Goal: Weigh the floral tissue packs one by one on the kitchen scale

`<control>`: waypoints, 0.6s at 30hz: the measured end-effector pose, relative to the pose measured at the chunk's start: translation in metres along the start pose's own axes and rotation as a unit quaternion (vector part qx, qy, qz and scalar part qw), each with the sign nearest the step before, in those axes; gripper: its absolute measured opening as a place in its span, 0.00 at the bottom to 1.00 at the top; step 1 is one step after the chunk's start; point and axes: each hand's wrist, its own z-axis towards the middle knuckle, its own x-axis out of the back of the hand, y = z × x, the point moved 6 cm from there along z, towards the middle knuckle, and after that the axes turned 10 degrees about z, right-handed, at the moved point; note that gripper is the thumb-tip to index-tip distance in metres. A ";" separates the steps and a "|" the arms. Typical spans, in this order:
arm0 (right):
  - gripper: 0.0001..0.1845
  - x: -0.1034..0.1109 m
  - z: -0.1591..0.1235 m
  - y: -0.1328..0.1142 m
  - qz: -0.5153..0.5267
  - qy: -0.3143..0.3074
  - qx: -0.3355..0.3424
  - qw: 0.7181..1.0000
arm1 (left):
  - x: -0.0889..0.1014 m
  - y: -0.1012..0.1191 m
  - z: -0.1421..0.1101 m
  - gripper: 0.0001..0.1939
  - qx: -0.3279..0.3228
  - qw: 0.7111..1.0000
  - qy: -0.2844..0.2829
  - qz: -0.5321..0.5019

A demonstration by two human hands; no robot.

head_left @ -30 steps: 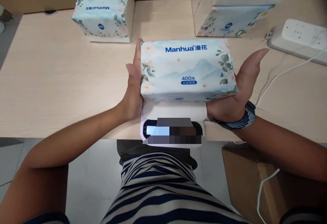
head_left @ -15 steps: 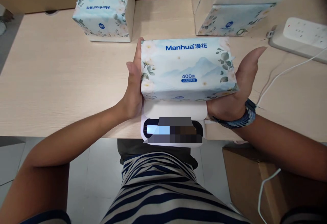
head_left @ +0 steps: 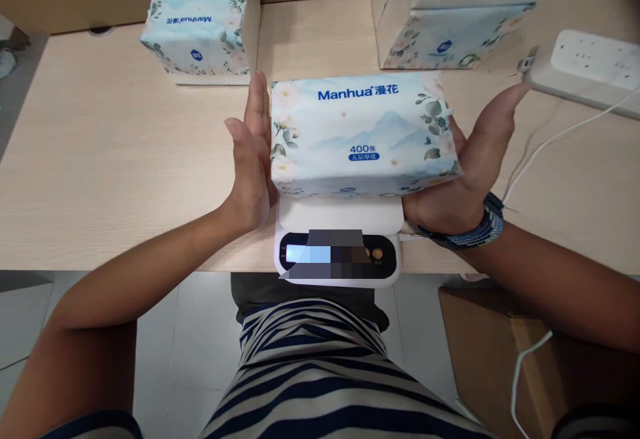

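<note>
The left hand (head_left: 249,175) and right hand (head_left: 465,189) are apart, both open, at opposite ends of a tissue pack (head_left: 345,129). The left, its thumb raised, is just beside the pack; the right spreads its thumb wide around the other end, though whether its palm touches is hard to tell. The pack, its wrapper printed 400, lies on a white scale (head_left: 340,217) at the near edge of the table (head_left: 125,145). Farther back stand 2 stacks of similar packs (head_left: 200,35), with a power strip (head_left: 597,65) at right.
</note>
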 end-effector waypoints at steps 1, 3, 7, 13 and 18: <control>0.37 0.000 -0.002 0.001 0.031 0.006 -0.006 0.999 | 0.000 0.001 0.000 0.47 0.003 1.000 0.002 -0.003; 0.38 0.002 -0.003 0.004 0.050 0.008 -0.006 0.999 | 0.000 0.001 -0.001 0.45 0.013 1.000 0.002 -0.012; 0.50 0.020 0.009 0.006 -0.083 -0.027 0.077 0.993 | -0.001 0.003 0.000 0.44 0.020 0.999 -0.024 -0.012; 0.48 0.042 0.019 -0.003 -0.244 -0.022 0.257 0.935 | -0.002 0.005 -0.001 0.62 0.015 1.000 -0.027 0.003; 0.48 0.028 0.012 -0.005 -0.216 -0.046 0.228 0.948 | -0.003 0.004 0.000 0.67 0.024 0.999 -0.035 0.008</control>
